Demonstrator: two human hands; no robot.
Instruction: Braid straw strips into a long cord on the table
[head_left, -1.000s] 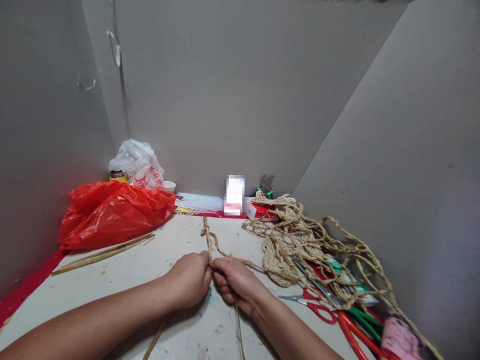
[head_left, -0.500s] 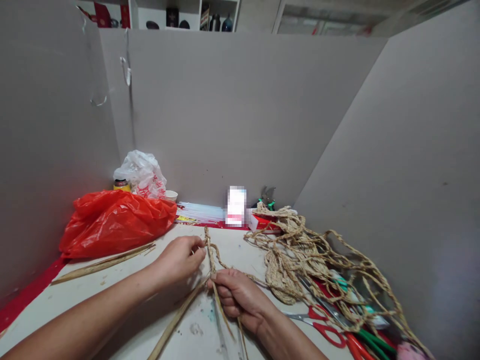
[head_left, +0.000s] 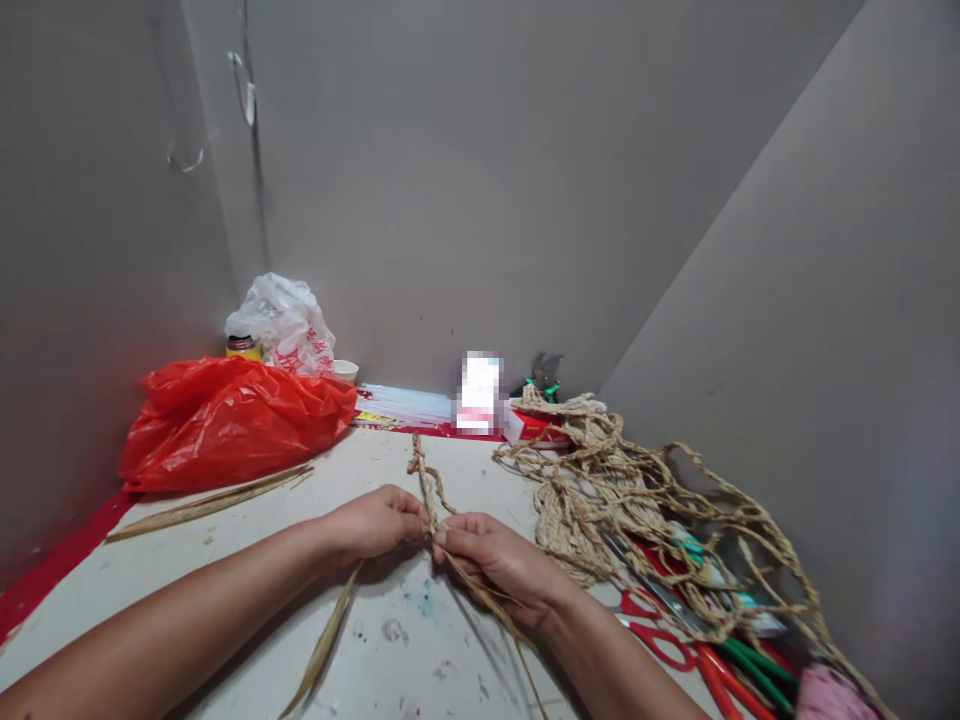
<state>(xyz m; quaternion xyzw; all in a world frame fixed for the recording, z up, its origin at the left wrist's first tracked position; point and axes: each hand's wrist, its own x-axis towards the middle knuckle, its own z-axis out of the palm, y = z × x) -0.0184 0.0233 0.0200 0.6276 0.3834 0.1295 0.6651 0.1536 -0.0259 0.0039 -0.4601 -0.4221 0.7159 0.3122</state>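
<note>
A thin twisted cord of dry plant fibre (head_left: 424, 478) runs down the middle of the pale tabletop, its knotted end pointing away from me. My left hand (head_left: 386, 522) pinches the cord's near part from the left, and a loose flat strand (head_left: 328, 640) hangs below it. From the right, my right hand (head_left: 491, 560) is closed on the cord right beside the left fingers, thumb on top. More loose strands (head_left: 495, 607) trail from under it toward me. The fingers hide the exact point where the strands meet.
A tangled heap of braided cord (head_left: 577, 510) lies on the right, with red-handled scissors (head_left: 656, 630) and green handles (head_left: 757, 675) near it. At the left are a red plastic bag (head_left: 240, 420) and dry strips (head_left: 210, 503). A lit phone (head_left: 478, 392) stands at the back.
My left hand has moved down and right, from beside the cord onto it. My right hand has shifted slightly up and right. The loose strands have swung apart, and the view has tilted down.
</note>
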